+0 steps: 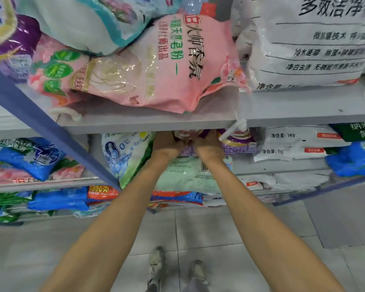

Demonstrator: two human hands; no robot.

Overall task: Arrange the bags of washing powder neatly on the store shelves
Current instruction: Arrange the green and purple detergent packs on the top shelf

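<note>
Just beyond your left hand (167, 143) and right hand (207, 142), under the grey shelf board (148, 123), sits the purple plastic bag of washing powder (238, 146); both hands seem to clutch its near end, though the board hides your fingertips. Above your hands the pink plastic bag (156, 66) sprawls crooked, and to their left blue plastic bags (30, 157) lie askew, so most tidying looks undone.

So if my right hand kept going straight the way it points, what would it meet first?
The right hand grips the purple plastic bag of washing powder, so it would likely push that bag deeper under the grey shelf board. What lies behind is hidden.
</note>
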